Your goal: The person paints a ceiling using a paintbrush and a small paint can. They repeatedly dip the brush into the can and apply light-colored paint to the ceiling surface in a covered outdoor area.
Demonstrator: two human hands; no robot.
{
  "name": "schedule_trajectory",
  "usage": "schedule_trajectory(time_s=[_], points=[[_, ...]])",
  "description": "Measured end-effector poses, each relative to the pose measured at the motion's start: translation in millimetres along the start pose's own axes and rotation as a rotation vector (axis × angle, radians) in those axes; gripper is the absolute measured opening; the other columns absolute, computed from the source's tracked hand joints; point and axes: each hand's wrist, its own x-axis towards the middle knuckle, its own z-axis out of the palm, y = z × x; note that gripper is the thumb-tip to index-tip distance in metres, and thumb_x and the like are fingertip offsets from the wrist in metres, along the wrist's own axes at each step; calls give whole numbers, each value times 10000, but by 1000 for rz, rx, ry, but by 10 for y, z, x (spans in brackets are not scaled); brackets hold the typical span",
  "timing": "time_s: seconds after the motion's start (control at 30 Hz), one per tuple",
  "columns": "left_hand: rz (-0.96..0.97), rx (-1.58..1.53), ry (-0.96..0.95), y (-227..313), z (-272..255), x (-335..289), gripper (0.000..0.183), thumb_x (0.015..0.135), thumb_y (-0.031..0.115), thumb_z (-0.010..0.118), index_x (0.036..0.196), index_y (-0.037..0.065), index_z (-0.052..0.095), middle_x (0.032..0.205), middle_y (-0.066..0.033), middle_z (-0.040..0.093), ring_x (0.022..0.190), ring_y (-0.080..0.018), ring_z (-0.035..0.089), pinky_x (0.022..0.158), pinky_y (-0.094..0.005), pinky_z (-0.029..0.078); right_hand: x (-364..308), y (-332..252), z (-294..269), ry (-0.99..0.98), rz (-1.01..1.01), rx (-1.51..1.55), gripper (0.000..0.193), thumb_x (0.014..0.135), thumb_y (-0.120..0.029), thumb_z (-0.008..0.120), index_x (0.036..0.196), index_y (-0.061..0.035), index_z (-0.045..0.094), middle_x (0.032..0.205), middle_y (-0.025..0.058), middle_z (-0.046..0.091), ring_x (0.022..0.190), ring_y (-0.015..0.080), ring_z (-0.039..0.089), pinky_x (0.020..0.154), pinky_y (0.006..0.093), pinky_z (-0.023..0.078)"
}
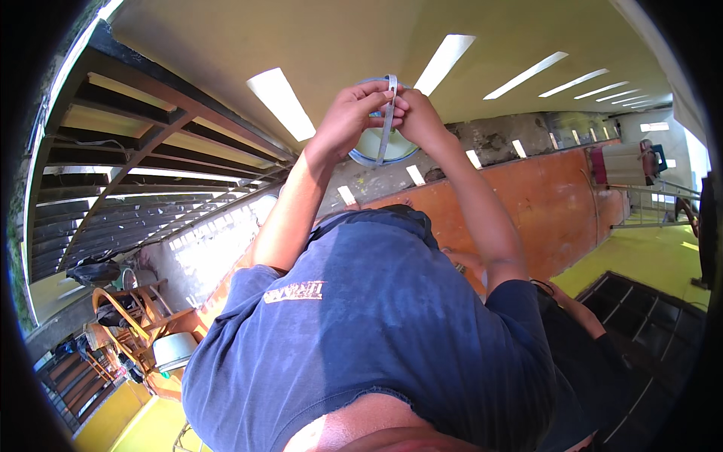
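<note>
Hands raised close together at the top of the view, you have a narrow grey strip [387, 134] between them. Your left hand [348, 117] is closed on it, thumb and forefinger pinched at its upper part. Your right hand [424, 117] comes in from the other side, its bent fingers just beside or touching the strip; they are partly hidden, so you cannot tell whether they grip it. The strip runs downward from your fingers, its lower end below both hands. Just past it, as you see it, sits a round container with a blue rim [364, 160] and a pale inside; the strip crosses in front of its opening, and whether the two are joined is unclear.

Below your hands is your own dark blue shirt [422, 301], half in shade. Around you, a pale wall [527, 34] carries slanting bright patches, and an orange surface [520, 211] stretches to your right. Off to your left are a dark slatted frame [158, 143], a wooden chair [123, 331] and a silvery pot [175, 351]. Near your right side shows another person's forearm [578, 309].
</note>
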Motion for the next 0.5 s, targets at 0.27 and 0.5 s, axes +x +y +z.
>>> schedule_trajectory(time_s=[0.27, 0.5], points=[[-2, -75, -37, -22, 16, 74, 350, 992, 149, 485, 1254, -74, 550, 1027, -149, 671, 943, -192, 658, 885, -336, 549, 26, 198, 100, 27, -44, -54, 108, 891, -108, 581, 918, -6, 609, 859, 116, 667, 817, 291, 660, 700, 358, 525], [-10, -80, -42, -58, 6, 94, 355, 991, 158, 486, 1256, -71, 546, 1032, -149, 666, 961, -192, 650, 892, -345, 546, 0, 268, 175, 32, -95, -112, 127, 892, -128, 592, 925, -8, 615, 898, 134, 679, 863, 318, 661, 715, 376, 525]])
